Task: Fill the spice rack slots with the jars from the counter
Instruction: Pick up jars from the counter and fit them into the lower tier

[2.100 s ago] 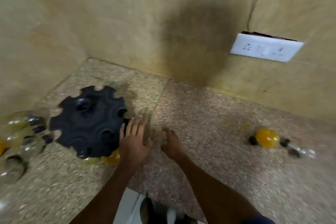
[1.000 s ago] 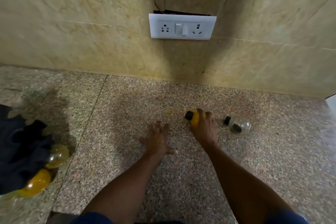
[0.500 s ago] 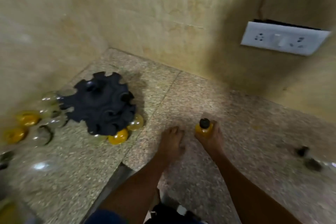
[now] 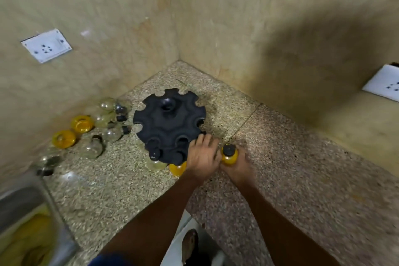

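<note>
A speckled granite counter (image 4: 291, 157) fills a corner of beige stone walls (image 4: 248, 17), each carrying a white socket plate (image 4: 46, 45). The right hand (image 4: 237, 166) has its fingers clamped round an upright yellow-filled glass jar with a black cap (image 4: 229, 154). Just left of them, the left hand (image 4: 203, 155) rests its relaxed, slightly spread fingers on the rim of the round black slotted spice rack (image 4: 169, 123). Beyond the rack, against the left wall, lie clear and yellow jars (image 4: 95, 129). A steel sink (image 4: 26, 211) sits nearer, at the far left.
</note>
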